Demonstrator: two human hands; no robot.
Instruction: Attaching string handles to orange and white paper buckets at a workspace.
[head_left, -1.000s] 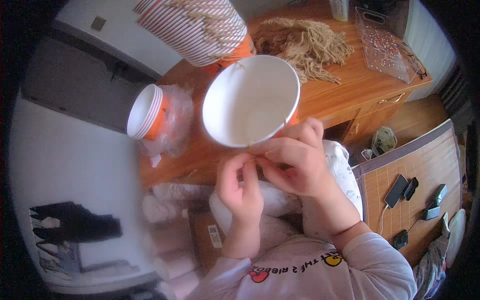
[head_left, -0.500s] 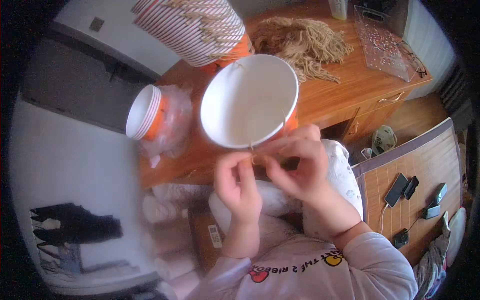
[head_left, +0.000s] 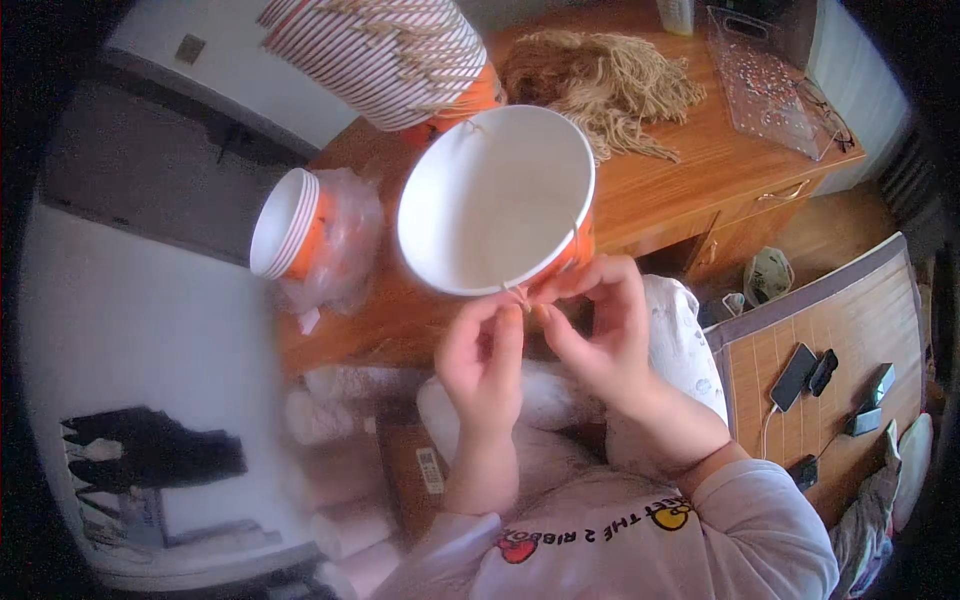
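A large orange paper bucket (head_left: 480,215) with a white inside leans toward me at the desk's near edge, its mouth facing up and to the left. At its near rim a thin piece of tan twine (head_left: 522,297) comes through the wall. My left hand (head_left: 482,350) pinches the twine between thumb and forefinger just below the rim. Right beside it, thumb and forefinger of my right hand (head_left: 600,320) close on the same twine, the fingertips nearly meeting. A second bit of twine shows at the rim's far side.
Behind the bucket stands a tall stack of nested buckets (head_left: 385,60) with twine on them. A heap of tan twine (head_left: 625,85) lies on the wooden desk (head_left: 670,195). Wrapped in plastic, a smaller stack (head_left: 290,225) sits left. A clear tray (head_left: 765,85) is far right; a phone (head_left: 795,375) lies nearer.
My hands have drawn closer together on the twine. The right fingers have come down to the left fingertips, and a small knot-like loop now shows between them. The bucket has barely shifted.
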